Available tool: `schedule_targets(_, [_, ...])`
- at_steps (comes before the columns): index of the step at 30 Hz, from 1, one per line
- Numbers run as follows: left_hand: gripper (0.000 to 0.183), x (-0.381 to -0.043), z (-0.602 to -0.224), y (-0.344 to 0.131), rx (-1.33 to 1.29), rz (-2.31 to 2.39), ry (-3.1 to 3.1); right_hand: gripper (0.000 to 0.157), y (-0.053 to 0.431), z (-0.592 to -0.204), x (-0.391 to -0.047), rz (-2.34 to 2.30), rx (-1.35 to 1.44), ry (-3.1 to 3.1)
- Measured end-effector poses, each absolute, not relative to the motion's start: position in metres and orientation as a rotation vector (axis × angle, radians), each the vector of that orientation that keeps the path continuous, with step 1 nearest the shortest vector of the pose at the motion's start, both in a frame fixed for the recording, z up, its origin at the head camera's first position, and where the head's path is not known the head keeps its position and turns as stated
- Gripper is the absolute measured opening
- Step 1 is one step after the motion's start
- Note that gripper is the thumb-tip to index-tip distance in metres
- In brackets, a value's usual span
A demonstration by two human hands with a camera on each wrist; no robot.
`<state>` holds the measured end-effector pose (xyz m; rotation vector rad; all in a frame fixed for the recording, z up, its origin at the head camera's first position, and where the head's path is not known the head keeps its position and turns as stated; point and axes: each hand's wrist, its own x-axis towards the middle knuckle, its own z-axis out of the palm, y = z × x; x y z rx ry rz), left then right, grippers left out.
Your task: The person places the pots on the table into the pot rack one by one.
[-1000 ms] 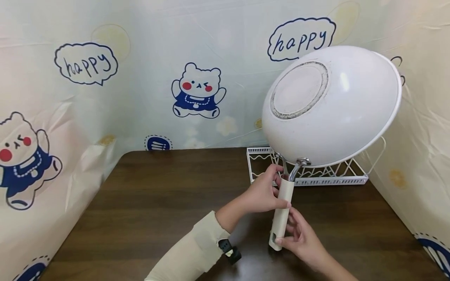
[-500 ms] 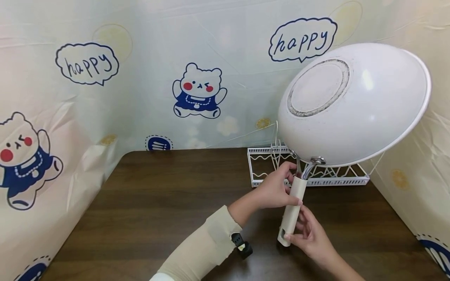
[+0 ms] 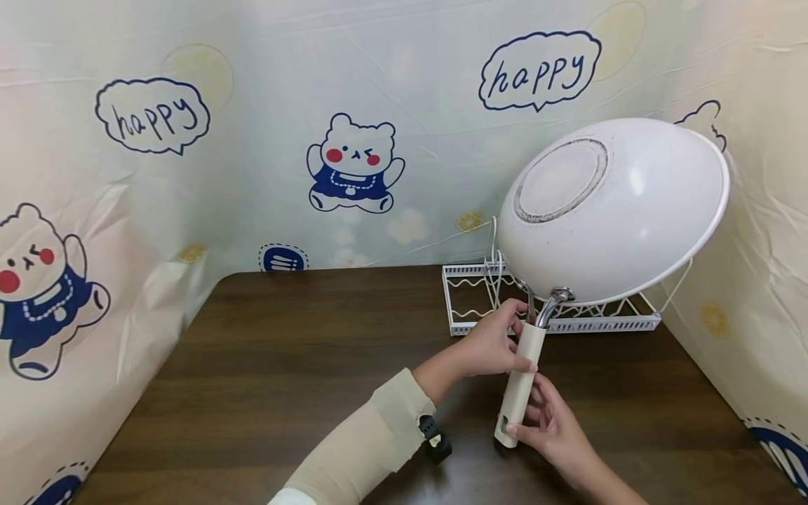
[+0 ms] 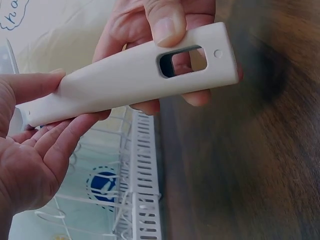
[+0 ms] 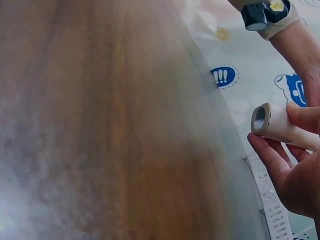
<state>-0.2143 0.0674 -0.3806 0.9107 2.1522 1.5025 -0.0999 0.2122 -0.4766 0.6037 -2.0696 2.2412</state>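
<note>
A white wok (image 3: 637,217) hangs tilted on its side over the white wire dish rack (image 3: 606,325), its scuffed round base toward the upper left. Metal rods join it to a cream handle (image 3: 522,393) that slants down toward me. My left hand (image 3: 495,344) grips the handle's upper part, thumb on one side and fingers curled beneath, as the left wrist view shows. Lower down, my right hand (image 3: 558,428) pinches the handle near its slotted end (image 4: 182,61). In the right wrist view, the handle's hollow tip (image 5: 259,119) protrudes between right thumb and fingers. The wok's inside is hidden.
The rack stands at the back right of the dark wooden table (image 3: 284,379), close to the patterned curtain (image 3: 442,140) behind. Another curtain side runs along the right edge. A small black camera (image 3: 434,440) is strapped to the left wrist.
Both hands keep their hold on the handle. The wok first swung right and slightly up, then came back left and down, now lower over the rack than a second ago.
</note>
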Motion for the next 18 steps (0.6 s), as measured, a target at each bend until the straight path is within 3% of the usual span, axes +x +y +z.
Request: schedule_targets(18, [0.079,-0.226,-0.412,0.07,0.729,1.456,2.102,0.086,0.201,-0.488,-0.101,2.5,0.343,-2.107])
